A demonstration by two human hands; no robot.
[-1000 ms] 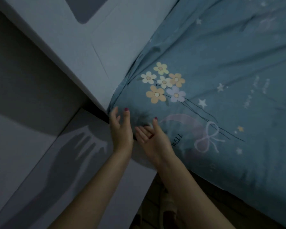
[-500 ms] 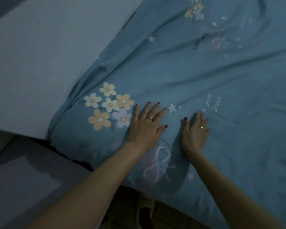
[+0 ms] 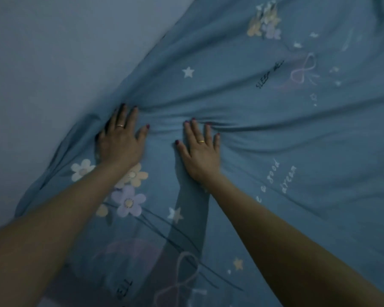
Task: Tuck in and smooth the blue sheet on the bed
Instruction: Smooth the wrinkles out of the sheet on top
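The blue sheet, printed with flowers, stars and bows, covers the bed and fills most of the view. My left hand lies flat on it with fingers spread, close to the sheet's left edge by the pale panel. My right hand presses flat on the sheet a little to the right, fingers straight. Wrinkles bunch up just beyond both sets of fingertips and run off to the right.
A pale grey panel runs diagonally along the bed's left side, and the sheet's edge meets it. A printed flower cluster lies under my left forearm.
Both hands have slid forward across the sheet, past the flower print, pushing folds ahead of the fingertips. A second ago they were at the bed's corner by the panel.
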